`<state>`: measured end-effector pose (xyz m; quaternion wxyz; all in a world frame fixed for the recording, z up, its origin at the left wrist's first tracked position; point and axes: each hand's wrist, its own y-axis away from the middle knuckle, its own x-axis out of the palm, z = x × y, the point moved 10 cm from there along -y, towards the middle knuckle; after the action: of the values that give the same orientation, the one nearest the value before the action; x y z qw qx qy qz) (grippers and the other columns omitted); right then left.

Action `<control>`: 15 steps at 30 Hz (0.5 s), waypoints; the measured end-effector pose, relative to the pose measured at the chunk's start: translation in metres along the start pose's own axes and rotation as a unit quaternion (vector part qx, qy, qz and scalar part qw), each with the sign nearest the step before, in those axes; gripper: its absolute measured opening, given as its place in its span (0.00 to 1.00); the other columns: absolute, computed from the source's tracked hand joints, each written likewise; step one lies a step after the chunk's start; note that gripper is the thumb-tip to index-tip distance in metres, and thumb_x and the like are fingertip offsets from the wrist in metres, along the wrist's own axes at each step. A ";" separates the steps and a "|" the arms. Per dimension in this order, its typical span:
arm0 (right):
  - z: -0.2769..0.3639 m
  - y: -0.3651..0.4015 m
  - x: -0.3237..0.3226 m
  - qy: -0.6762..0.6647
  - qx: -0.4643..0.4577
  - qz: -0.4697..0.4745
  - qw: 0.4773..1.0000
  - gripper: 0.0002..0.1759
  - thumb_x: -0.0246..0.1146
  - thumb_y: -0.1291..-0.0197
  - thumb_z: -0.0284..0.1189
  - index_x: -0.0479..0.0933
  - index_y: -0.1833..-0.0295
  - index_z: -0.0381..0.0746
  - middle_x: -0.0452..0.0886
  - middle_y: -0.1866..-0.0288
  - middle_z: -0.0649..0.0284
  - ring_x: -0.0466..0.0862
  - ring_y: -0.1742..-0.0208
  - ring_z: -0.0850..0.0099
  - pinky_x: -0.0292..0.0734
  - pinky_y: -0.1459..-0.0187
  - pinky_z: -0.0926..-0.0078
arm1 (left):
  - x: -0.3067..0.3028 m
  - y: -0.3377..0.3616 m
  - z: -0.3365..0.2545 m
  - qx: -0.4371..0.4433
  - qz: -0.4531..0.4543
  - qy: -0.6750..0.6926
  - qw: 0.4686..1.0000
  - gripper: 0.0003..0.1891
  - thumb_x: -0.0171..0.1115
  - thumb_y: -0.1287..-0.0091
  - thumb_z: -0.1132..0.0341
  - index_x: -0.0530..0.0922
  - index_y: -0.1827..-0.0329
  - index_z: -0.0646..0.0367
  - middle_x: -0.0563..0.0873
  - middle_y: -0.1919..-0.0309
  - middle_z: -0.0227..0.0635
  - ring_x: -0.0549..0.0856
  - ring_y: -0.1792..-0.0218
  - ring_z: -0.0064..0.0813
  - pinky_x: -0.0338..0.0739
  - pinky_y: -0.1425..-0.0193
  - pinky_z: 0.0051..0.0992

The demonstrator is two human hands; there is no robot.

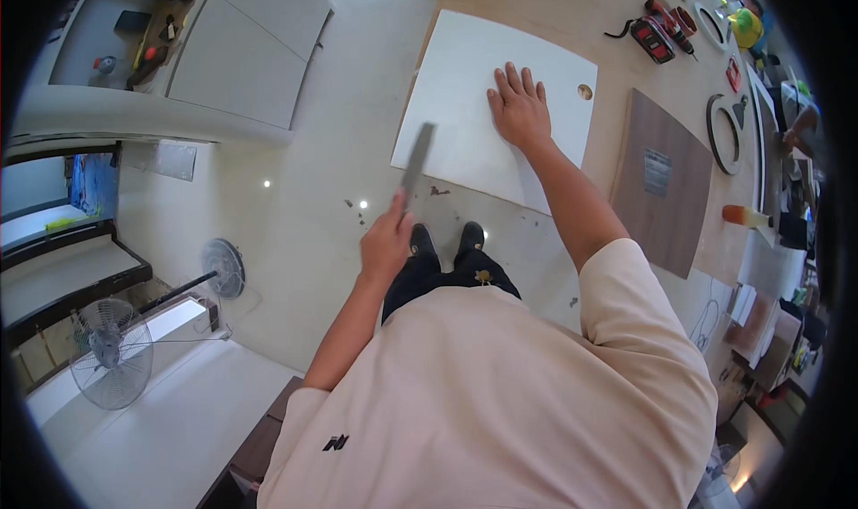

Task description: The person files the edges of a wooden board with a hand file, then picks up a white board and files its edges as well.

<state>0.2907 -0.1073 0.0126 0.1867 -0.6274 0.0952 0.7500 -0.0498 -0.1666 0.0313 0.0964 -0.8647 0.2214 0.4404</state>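
Right hand (518,111): fingers splayed, palm flat on the white panel (465,80). It reads as a hold-down so the board can't slide. Left hand (386,245): fingers closed around the lower end of a flat grey tool (417,156). The tool is blurred, so can't tell file or blade. Its tip is just beside the panel's left edge. That edge appears to overhang the workbench (536,8), likely for access. Chips (357,207) lie on the floor below.

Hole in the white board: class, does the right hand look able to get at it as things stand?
Probably yes. The right hand lies flat and empty on the board, the hole is just beside it, and nothing lies between.
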 end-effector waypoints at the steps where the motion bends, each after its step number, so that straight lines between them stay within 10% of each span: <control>1: 0.001 0.003 -0.001 -0.005 0.001 0.000 1.000 0.32 0.43 0.21 0.49 0.63 0.18 0.48 0.57 0.14 0.61 0.53 0.14 0.54 0.45 0.16 0.48 | -0.014 0.014 0.016 -0.021 -0.018 0.012 1.000 0.28 0.60 0.24 0.58 0.70 0.21 0.46 0.88 0.62 0.47 0.88 0.59 0.49 0.83 0.53 0.40; 11: 0.017 0.073 -0.012 -0.017 0.006 0.054 0.998 0.33 0.50 0.23 0.51 0.66 0.20 0.48 0.58 0.14 0.63 0.54 0.14 0.55 0.47 0.17 0.49 | -0.081 0.019 0.067 -0.099 -0.022 0.194 0.976 0.28 0.65 0.26 0.60 0.73 0.27 0.66 0.91 0.52 0.48 0.90 0.55 0.31 0.82 0.47 0.29; 15: -0.045 0.075 -0.022 -0.006 0.134 0.020 0.991 0.35 0.57 0.27 0.52 0.69 0.22 0.45 0.61 0.15 0.56 0.58 0.16 0.52 0.53 0.20 0.48 | -0.067 0.028 0.131 -0.152 0.060 0.325 0.931 0.21 0.67 0.26 0.62 0.79 0.37 0.66 0.83 0.70 0.28 0.78 0.75 0.17 0.74 0.71 0.22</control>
<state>0.3048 -0.1959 0.0189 0.2544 -0.5904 0.2068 0.7375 -0.1915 -0.1242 0.0077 -0.1405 -0.9498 0.2227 0.1688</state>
